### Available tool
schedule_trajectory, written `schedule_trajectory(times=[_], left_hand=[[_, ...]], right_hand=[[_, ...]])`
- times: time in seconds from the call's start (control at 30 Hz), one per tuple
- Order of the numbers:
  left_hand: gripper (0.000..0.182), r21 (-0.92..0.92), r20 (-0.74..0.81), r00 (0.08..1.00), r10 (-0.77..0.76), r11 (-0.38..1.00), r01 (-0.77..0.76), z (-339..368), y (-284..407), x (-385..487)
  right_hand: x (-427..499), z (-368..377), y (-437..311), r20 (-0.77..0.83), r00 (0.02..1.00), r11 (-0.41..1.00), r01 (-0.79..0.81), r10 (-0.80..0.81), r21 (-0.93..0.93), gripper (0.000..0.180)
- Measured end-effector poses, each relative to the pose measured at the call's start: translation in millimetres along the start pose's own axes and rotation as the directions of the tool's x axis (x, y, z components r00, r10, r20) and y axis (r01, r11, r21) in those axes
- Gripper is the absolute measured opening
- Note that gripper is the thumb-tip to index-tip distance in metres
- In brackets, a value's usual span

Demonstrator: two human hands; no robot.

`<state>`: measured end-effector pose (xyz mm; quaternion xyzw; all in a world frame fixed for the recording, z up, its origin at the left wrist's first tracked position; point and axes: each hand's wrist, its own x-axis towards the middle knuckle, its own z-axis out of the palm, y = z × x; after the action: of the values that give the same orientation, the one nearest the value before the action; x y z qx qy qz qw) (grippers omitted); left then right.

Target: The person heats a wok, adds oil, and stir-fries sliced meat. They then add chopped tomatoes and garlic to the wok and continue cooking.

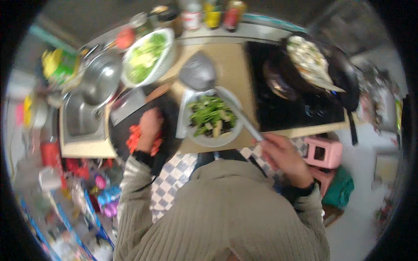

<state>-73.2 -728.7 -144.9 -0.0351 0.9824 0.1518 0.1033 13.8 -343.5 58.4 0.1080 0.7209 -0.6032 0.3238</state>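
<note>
My left hand (151,125) reaches down onto a dark round chopping board (166,114), among diced red-orange vegetable pieces (133,138). Its fingers are blurred and turned away, so any grip is hidden. Just beyond it lies a cleaver (129,106) with a wooden handle (159,92). My right hand (285,155) grips the end of a long metal handle belonging to a wok spatula (198,72). The spatula's broad grey head is past the far rim of a white bowl (214,142), and its handle crosses the bowl's right side. Cut green vegetables (209,112) with dark and pale pieces fill that bowl.
At the right, a dark wok (281,68) holding pale chopped food (307,57) is on a black cooktop (271,114). A white colander (169,52) of leafy greens stands beyond the board. Farther left is a steel sink (83,117). Bottles (212,14) line the back ledge.
</note>
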Motion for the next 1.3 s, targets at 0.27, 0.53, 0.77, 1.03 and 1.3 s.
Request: schedule_trajectory(times=[0.27,0.53,0.77,1.03,1.3], left_hand=[[0.013,0.060,-0.100,0.989,0.106,0.993,-0.100,-18,3,-1],[0.017,-0.416,-0.269,0.916,0.296,0.822,-0.388,-99,106,-41],[0.033,-0.118,-0.115,0.712,0.693,0.702,-0.702,-47,156,-46],[0.015,-0.071,-0.186,0.751,0.633,0.754,-0.653,-51,159,-47],[0.025,0.084,0.040,0.902,0.430,0.898,-0.431,-45,168,-64]], right_hand=[[-8,-5,13,0.061,0.997,0.998,0.033,-0.037,0.054,0.024],[-25,-18,22,-0.059,0.998,0.988,0.046,-0.037,0.149,0.028],[-54,-16,23,-0.198,0.980,0.990,0.049,-0.023,0.131,0.026],[-90,-15,52,-0.241,0.969,0.991,-0.024,0.055,0.128,0.032],[-125,-48,119,-0.171,0.982,0.960,0.127,-0.086,0.250,0.025]])
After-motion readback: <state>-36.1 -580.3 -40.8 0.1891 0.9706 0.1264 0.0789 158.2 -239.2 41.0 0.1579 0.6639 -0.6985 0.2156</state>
